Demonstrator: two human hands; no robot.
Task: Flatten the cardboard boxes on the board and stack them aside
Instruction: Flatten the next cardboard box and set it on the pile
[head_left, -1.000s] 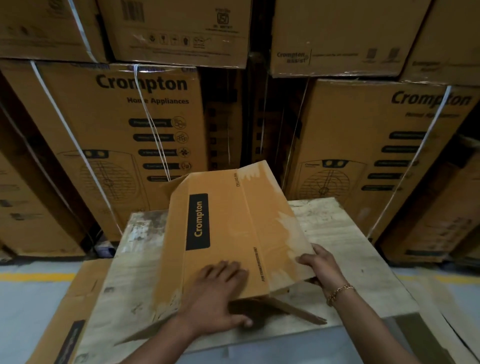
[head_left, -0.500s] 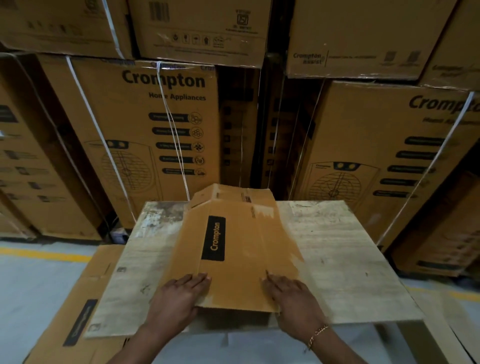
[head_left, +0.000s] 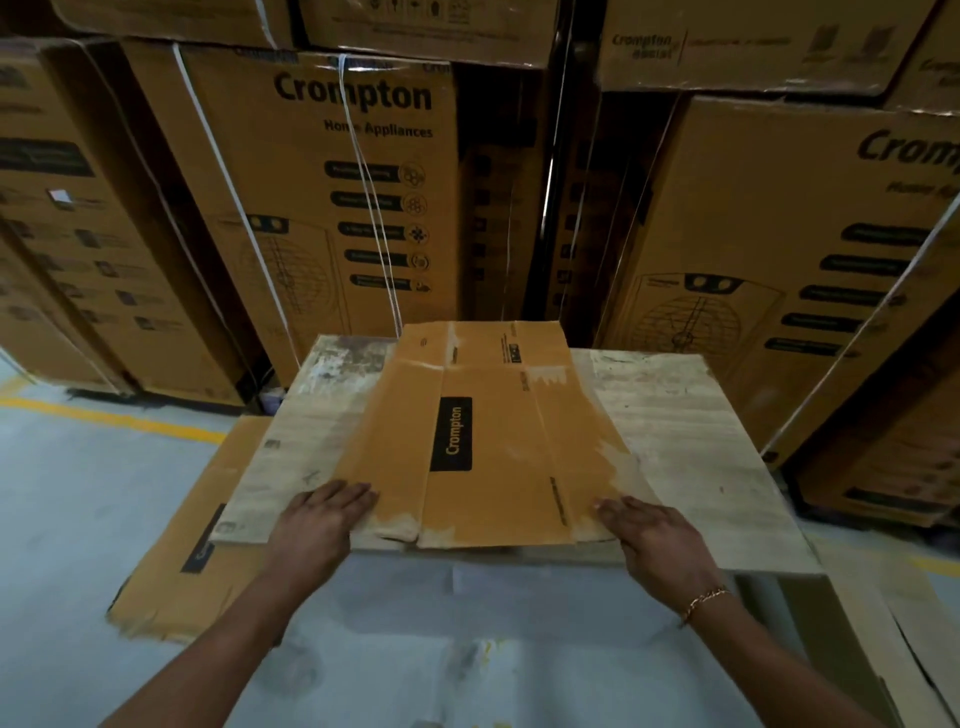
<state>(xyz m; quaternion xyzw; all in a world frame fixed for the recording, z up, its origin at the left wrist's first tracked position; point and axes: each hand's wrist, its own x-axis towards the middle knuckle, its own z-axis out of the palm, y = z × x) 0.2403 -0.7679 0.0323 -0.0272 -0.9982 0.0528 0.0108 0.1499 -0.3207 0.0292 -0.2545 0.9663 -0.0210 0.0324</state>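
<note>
A brown cardboard box (head_left: 483, 441) with a black Crompton label lies flat on the pale wooden board (head_left: 685, 431). Its far flaps reach the board's back edge. My left hand (head_left: 317, 525) rests palm down on the box's near left corner, fingers spread. My right hand (head_left: 654, 535), with a gold bracelet on the wrist, presses flat on the near right corner. Neither hand grips the box.
A flattened cardboard sheet (head_left: 192, 561) lies on the floor under the board's left side. More flat cardboard (head_left: 904, 623) lies at the right. Tall strapped Crompton cartons (head_left: 332, 208) form a wall close behind the board. A yellow line (head_left: 104, 415) marks the grey floor at left.
The box was tilted up and half open; it has been pushed down and now lies flat. My hands slid apart to its near corners, and my view moved closer.
</note>
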